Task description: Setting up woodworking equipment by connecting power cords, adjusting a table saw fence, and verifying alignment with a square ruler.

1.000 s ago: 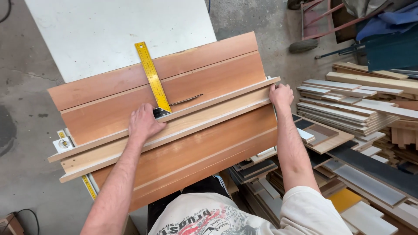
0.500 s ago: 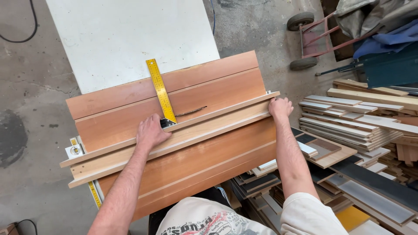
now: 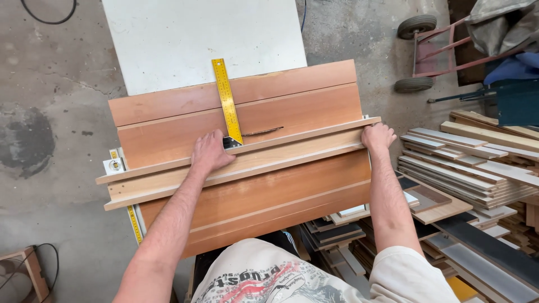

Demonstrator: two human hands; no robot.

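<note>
Slippage of the batten [image 3: 236, 160], laid across the boards [image 3: 241, 112] near their middle, was judged the risk, since it was only pressed flat by the left hand [image 3: 210, 152] beside the square [image 3: 227, 101] and gripped at its right end by the right hand [image 3: 377, 136].

The far half of the reddish boards [image 3: 292, 112] lay open to the right of the yellow square [image 3: 227, 101], which stood across them just beyond the left hand [image 3: 209, 152], with only a dark pencil-like mark [image 3: 263, 132] near it. The long strips [image 3: 247, 160] barred the way across the middle from left to right, the right hand [image 3: 377, 137] at their end. On the right, stacked offcuts [image 3: 466, 168] crowded close beside the boards, while bare concrete floor [image 3: 50, 168] lay open on the left.
</note>
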